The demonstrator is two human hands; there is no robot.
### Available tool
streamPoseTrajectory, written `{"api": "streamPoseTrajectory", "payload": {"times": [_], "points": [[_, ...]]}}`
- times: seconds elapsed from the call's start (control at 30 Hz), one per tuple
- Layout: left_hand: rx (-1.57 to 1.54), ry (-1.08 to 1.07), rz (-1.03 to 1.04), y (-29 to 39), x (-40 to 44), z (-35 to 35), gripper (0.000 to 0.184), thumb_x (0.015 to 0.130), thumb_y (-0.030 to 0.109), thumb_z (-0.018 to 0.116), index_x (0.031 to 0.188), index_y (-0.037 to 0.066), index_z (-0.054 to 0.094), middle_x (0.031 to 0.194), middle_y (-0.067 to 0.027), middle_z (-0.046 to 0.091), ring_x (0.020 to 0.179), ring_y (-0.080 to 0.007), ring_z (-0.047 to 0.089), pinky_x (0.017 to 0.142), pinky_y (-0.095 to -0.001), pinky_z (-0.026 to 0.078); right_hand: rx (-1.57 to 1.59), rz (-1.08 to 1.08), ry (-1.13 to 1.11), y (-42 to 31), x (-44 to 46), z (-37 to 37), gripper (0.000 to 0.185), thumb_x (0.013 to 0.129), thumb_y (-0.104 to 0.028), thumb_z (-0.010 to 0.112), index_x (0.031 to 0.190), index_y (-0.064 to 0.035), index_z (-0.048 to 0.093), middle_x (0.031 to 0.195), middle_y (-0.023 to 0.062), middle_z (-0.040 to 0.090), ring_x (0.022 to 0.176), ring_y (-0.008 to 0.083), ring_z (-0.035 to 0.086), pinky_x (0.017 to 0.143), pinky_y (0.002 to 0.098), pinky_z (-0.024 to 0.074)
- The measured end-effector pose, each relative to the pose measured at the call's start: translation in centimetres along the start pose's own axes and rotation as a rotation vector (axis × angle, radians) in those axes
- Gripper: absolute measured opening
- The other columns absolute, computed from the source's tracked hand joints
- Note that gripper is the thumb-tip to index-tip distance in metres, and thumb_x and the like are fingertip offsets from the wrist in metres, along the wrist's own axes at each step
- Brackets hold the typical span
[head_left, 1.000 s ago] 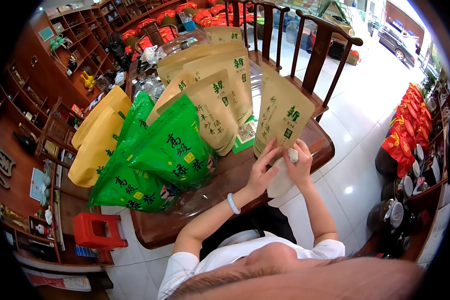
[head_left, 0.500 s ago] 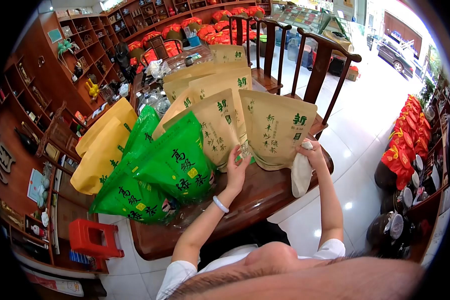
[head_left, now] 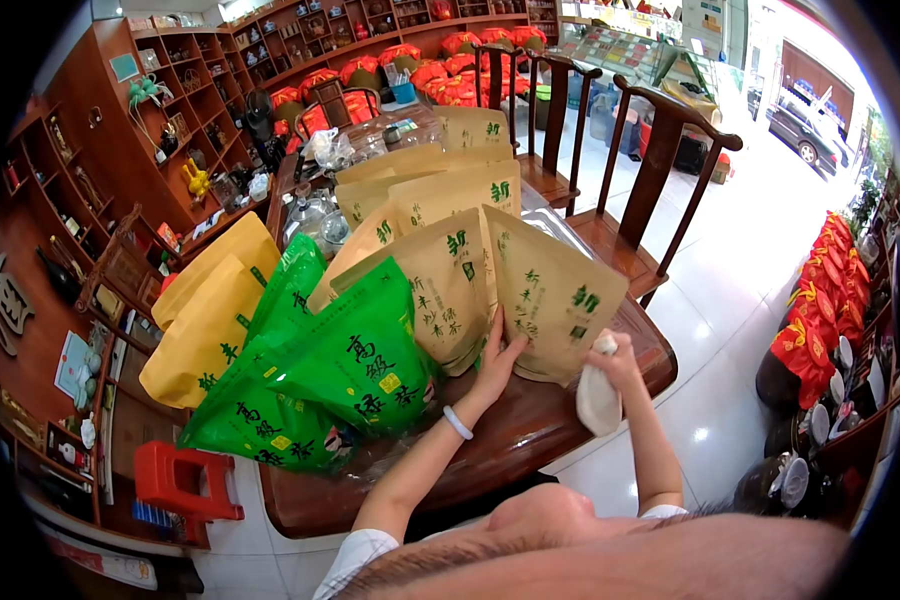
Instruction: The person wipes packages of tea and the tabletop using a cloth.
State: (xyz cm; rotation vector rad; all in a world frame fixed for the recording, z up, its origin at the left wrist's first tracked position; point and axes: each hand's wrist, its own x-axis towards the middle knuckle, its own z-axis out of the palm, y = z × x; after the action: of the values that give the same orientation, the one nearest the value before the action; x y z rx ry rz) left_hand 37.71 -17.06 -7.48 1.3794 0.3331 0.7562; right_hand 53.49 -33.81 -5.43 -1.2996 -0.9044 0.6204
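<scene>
A kraft-paper tea bag (head_left: 550, 300) with green and black characters stands tilted at the right end of a cluster of bags. My left hand (head_left: 496, 365) grips its lower left edge, thumb on the front face and the other fingers partly hidden at the side. Closed around a white cloth (head_left: 598, 400), my right hand (head_left: 620, 362) is just right of the bag's lower right corner; the cloth hangs over the table edge. Another kraft tea bag (head_left: 440, 290) stands close on the left, beside a shiny green tea bag (head_left: 375, 350).
Yellow bags (head_left: 215, 325) stand at the left of the dark wooden table (head_left: 490, 440). Behind the bags is glassware (head_left: 315, 215). Wooden chairs (head_left: 650, 170) line the far right side. A red stool (head_left: 188, 480) is at the lower left, and red-covered jars (head_left: 820, 300) stand at the right.
My left hand has moved from the neighbouring bag's edge to the right-hand kraft bag, which now tilts more to the right. My right hand has come down off that bag with the cloth.
</scene>
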Motion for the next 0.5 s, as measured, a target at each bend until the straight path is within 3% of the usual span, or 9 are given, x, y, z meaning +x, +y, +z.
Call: {"api": "streamPoseTrajectory", "payload": {"times": [0.17,0.23,0.27,0.3,0.37,0.43,0.5], "points": [[0.025,-0.086,0.125,2.4,-3.0,0.7,0.094,0.076,0.015,0.069,0.143,0.0,0.006,0.143,-0.0158,0.025,0.13,-0.0229,0.028,0.105,-0.0328,0.027,-0.129,-0.283,0.1,-1.8,-3.4,7.2,0.026,0.071,-0.002,0.07,0.095,0.0041,0.059,0.097,0.0111,0.059,0.088,0.0182,0.057,0.077,0.0281,0.0446],[0.283,-0.128,0.329,3.1,-4.0,0.3,0.102,0.069,0.013,0.073,0.143,0.001,0.005,0.14,-0.0166,0.028,0.129,-0.0242,0.03,0.104,-0.0348,0.028,-0.199,-0.414,0.122,-1.4,-4.2,9.2,0.033,0.07,-0.002,0.07,0.1,0.0025,0.057,0.1,0.0123,0.057,0.088,0.0218,0.058,0.078,0.0301,0.0454],[0.309,-0.125,0.322,3.0,-4.3,0.1,0.102,0.068,0.017,0.075,0.142,-0.001,0.007,0.135,-0.0172,0.035,0.121,-0.0253,0.039,0.101,-0.0351,0.033,-0.206,-0.41,0.076,-1.0,-4.7,10.3,0.036,0.069,-0.002,0.071,0.102,0.0015,0.057,0.101,0.0129,0.057,0.089,0.0245,0.058,0.079,0.0315,0.0458],[0.377,-0.068,0.232,3.1,-4.6,-0.1,0.08,0.076,0.019,0.071,0.137,-0.004,0.024,0.126,-0.0155,0.045,0.111,-0.0238,0.048,0.094,-0.0334,0.039,-0.21,-0.406,0.027,-0.8,-5.0,11.4,0.039,0.067,-0.002,0.071,0.103,0.0005,0.056,0.102,0.0135,0.056,0.09,0.0272,0.058,0.08,0.033,0.0462],[-0.01,0.134,0.072,3.4,-5.0,-0.1,0.052,0.086,0.019,0.062,0.125,-0.007,0.04,0.118,-0.0131,0.052,0.105,-0.0211,0.051,0.088,-0.0314,0.043,-0.286,-0.439,-0.053,-0.7,-5.1,13.0,0.036,0.066,-0.001,0.069,0.1,-0.0012,0.057,0.1,0.0142,0.056,0.094,0.0318,0.055,0.079,0.0377,0.0467],[0.064,0.204,0.132,4.8,-4.8,-0.6,0.037,0.092,0.02,0.055,0.116,-0.008,0.048,0.115,-0.011,0.054,0.104,-0.0188,0.051,0.087,-0.0317,0.042,-0.462,-0.391,-0.137,1.2,-4.9,13.0,0.032,0.067,-0.003,0.07,0.096,-0.0021,0.057,0.098,0.0128,0.058,0.093,0.0302,0.057,0.079,0.0357,0.0467],[0.097,0.198,0.124,4.1,-4.1,-2.2,0.045,0.09,0.025,0.057,0.121,-0.005,0.044,0.119,-0.0102,0.051,0.108,-0.0203,0.049,0.094,-0.0336,0.038,-0.496,-0.296,0.031,2.0,-5.0,12.3,0.028,0.067,-0.005,0.069,0.093,-0.0041,0.058,0.096,0.0116,0.06,0.092,0.0299,0.058,0.078,0.0364,0.0472]]}}
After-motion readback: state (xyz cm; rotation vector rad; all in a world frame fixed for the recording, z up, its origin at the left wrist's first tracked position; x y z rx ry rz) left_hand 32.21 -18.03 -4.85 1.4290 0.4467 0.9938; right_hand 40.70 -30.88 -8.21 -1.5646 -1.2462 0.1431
